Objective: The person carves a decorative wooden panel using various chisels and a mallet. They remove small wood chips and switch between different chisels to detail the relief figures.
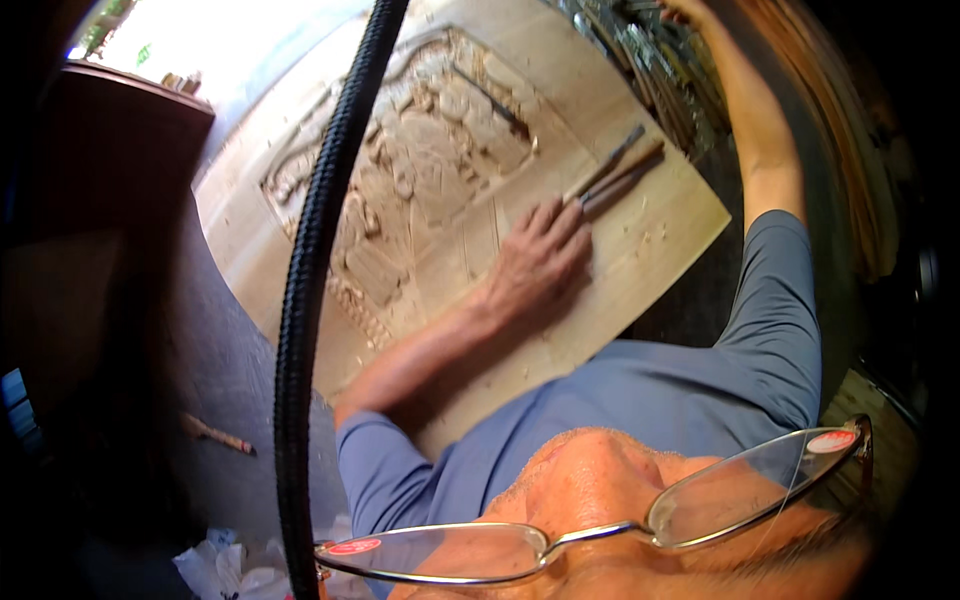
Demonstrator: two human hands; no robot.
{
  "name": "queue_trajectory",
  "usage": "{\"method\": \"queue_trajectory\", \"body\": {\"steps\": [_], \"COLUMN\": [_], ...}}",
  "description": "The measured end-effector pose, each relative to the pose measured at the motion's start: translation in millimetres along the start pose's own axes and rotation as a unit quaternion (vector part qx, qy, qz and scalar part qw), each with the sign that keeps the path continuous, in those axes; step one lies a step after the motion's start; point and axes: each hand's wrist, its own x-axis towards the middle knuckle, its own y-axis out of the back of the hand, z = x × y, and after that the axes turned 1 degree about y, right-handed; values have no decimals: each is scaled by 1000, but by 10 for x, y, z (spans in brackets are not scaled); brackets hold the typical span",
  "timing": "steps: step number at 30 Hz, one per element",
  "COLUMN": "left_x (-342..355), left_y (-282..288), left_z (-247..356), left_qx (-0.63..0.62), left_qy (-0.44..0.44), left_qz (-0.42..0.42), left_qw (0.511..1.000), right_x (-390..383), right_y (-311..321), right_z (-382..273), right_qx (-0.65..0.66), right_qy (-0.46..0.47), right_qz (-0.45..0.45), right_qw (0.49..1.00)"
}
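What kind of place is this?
It looks like a woodcarving workshop: there's a pale wooden panel bearing a carved relief, slim hand tools lying on it, and a cluster of more tools beyond its far edge.

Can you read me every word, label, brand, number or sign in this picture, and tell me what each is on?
Red-and-white oval sticker on the left side of the clear, metal-rimmed eyeglasses: pale marks, too small and blurred to read.
Second red-and-white oval sticker on their right side: also too blurred to read.
Pale, relief-carved wooden panel: carved shapes, no lettering I can make out.
So there is nothing to quote.
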Motion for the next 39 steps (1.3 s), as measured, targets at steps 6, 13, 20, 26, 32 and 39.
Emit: {"method": "queue_trajectory", "body": {"steps": [6,13,20,26,32,39], "left_x": [-348,-1031,-1247,-1284,-1269,-1342], "left_y": [252,599,627,660,715,640], "left_z": [-55,52,43,-52,-20,-46], "left_qx": [-1,-261,-469,-602,-693,-627], "left_qy": [56,340,383,407,427,416], "left_qz": [47,80,175,204,285,286], "left_qw": [997,900,776,656,507,593], "right_x": [-1105,-2336,-3510,-3907,-4550,-4541], "right_y": [166,153,-230,-1064,-2193,-2409], "right_z": [-498,-1110,-2176,-2444,-2457,-2485], "right_qx": [269,404,-202,18,148,216], "right_qy": [87,160,402,576,673,662], "right_qz": [64,89,364,15,-52,-197], "right_qw": [957,896,815,817,723,690]}}
